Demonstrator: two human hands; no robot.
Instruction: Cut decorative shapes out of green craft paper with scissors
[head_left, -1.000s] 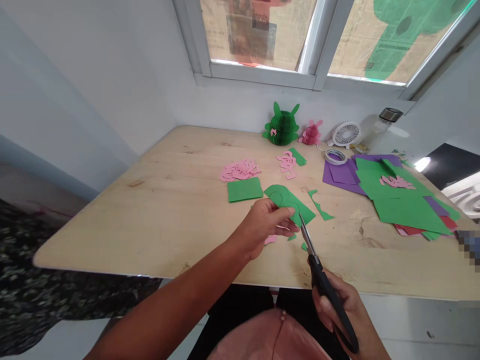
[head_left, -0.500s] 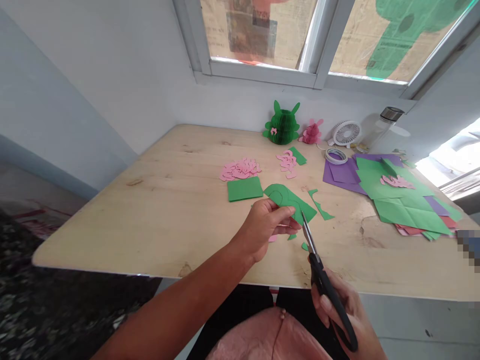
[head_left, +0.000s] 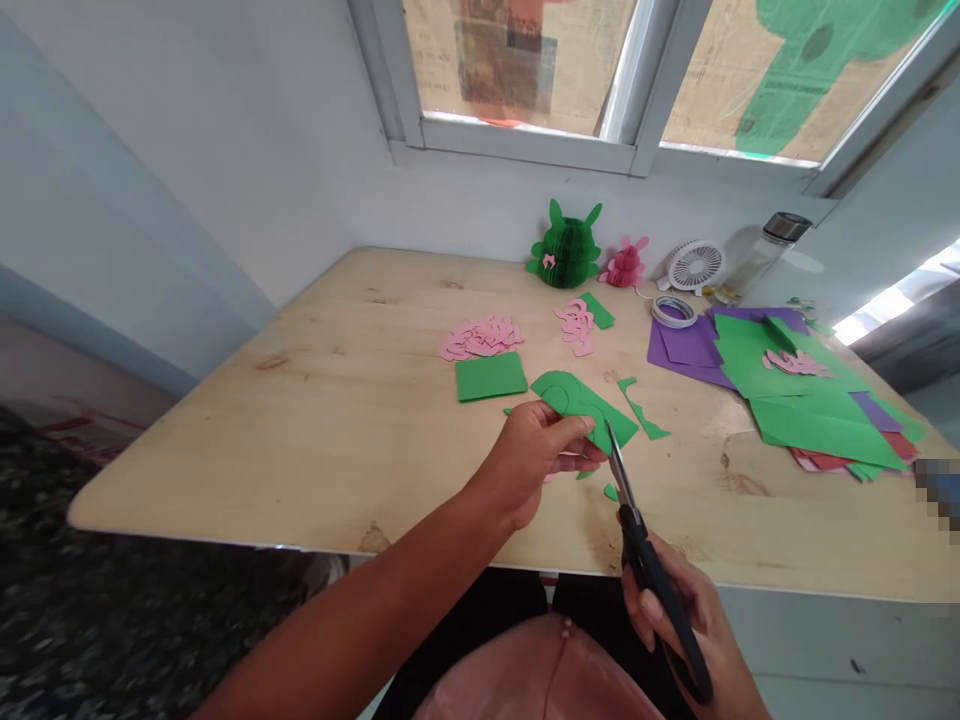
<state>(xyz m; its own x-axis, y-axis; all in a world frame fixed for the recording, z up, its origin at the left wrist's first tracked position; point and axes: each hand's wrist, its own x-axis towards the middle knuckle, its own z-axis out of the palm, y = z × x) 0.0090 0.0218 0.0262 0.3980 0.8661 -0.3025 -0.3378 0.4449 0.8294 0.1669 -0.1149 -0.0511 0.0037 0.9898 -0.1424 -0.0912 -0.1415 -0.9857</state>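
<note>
Thumb and fingers of the left hand are pinching a green paper piece — rounded at ten o'clock, marked with thin curving outlines — over the wooden table, while the right hand is gripping black-handled scissors, blades meeting the paper at five o'clock.

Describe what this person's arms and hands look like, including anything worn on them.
The left hand and right hand are ungloved, with no watch or bracelet showing. No sleeve covers the visible left forearm or right wrist. A pink garment shows between them.
</note>
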